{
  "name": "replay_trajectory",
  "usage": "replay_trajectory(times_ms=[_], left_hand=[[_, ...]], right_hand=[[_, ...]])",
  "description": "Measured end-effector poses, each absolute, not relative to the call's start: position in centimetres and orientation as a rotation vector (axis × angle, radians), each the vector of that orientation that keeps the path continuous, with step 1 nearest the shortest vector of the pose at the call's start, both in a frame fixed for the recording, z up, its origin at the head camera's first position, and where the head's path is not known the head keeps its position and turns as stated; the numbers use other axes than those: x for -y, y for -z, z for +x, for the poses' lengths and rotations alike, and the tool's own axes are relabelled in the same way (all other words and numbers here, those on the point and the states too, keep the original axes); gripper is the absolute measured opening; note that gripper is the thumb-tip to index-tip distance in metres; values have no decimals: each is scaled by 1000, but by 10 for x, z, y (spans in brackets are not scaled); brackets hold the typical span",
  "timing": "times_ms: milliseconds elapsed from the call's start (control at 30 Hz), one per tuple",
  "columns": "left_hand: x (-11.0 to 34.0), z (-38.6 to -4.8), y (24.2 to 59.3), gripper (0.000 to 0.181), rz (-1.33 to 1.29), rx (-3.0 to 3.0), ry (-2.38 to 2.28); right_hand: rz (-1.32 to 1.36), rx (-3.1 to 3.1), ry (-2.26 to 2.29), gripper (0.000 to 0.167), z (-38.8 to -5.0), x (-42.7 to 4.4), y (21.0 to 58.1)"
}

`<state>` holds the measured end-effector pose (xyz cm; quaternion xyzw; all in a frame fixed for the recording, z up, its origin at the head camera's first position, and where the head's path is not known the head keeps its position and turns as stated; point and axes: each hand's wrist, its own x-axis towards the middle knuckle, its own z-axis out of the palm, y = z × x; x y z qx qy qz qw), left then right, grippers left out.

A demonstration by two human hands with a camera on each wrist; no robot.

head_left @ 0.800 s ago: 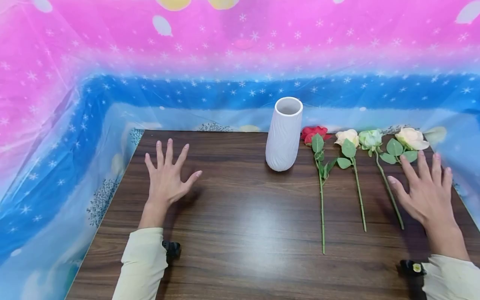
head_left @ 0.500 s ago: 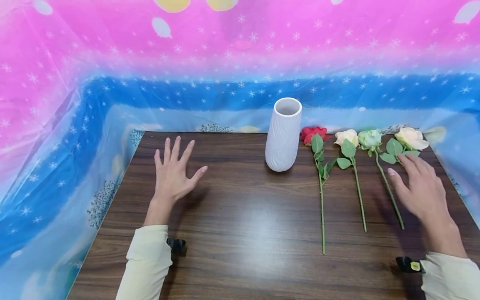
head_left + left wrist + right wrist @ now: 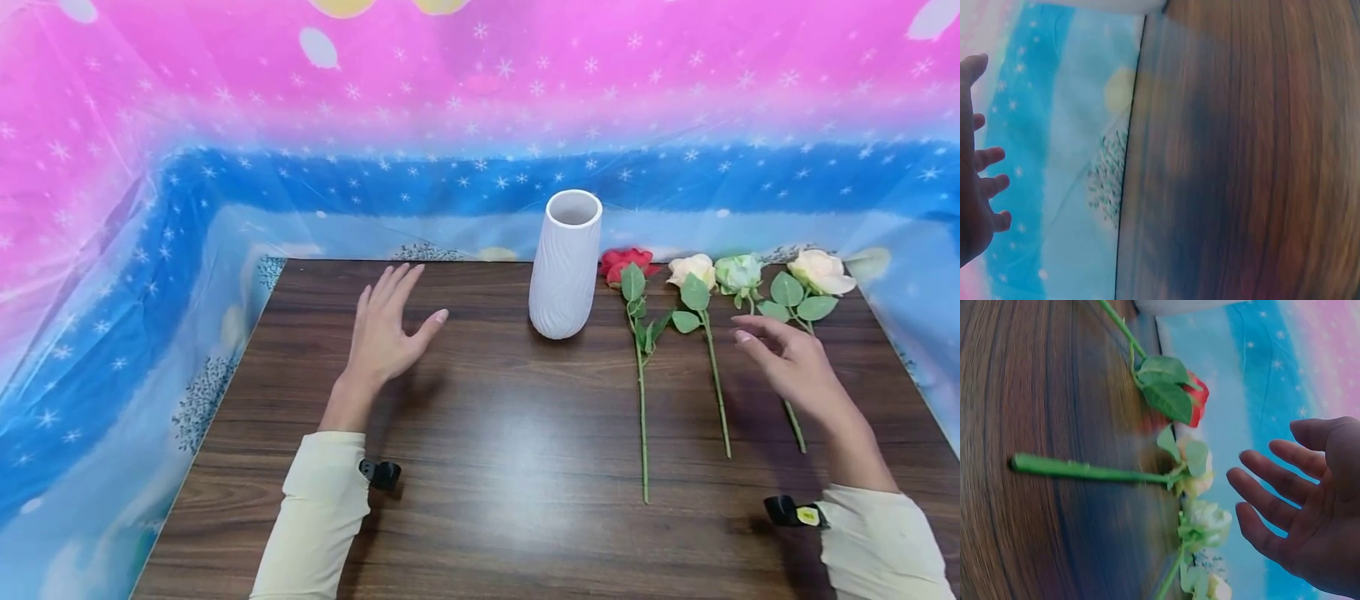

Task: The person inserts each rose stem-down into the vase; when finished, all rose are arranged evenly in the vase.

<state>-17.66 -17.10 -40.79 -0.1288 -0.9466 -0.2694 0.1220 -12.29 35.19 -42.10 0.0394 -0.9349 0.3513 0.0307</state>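
Note:
A white ribbed vase stands upright near the table's back edge. To its right lie a red rose, a cream rose, a pale green rose and another cream rose, stems toward the front. My left hand, left of the vase, holds nothing, its thumb spread from the fingers; the left wrist view shows this hand at its edge. Above the green rose's stem my right hand hovers with bent, relaxed fingers. It grips nothing in the right wrist view, where the palm shows.
The dark wooden table meets a pink and blue snowflake cloth at its back and sides. Black devices sit at the left wrist and at the right wrist.
Both hands have moved inward, the left to the right and the right to the left. The left fingers have drawn closer together and the right fingers have bent. Vase and roses stay in place.

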Motion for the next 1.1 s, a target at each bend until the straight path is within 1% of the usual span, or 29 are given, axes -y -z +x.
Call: replay_trajectory(times_ms=[100,267,333,433,533,700,933,1100], left_hand=[[160,-178,405,75,-401,2742,876],[143,-178,400,73,-440,2700,1069],[137,-179,399,72,-451,2683,1162],[127,-181,395,71,-479,2638,1310],[116,-184,389,71,-505,2583,1439],[98,-189,381,72,-527,2484,1612],[70,-200,374,75,-559,2347,1863],[52,-209,365,75,-579,2280,2000]], right_hand=[[154,2875,-1192,42,-126,-345,422],[218,2847,-1494,47,-131,-334,426],[248,2815,-1629,44,-133,-330,430],[263,2780,-1754,34,-136,-325,437],[248,2744,-1858,31,-137,-321,444],[219,2701,-1965,40,-139,-313,451],[157,2661,-2092,37,-143,-304,456],[84,2690,-2121,51,-146,-298,460]])
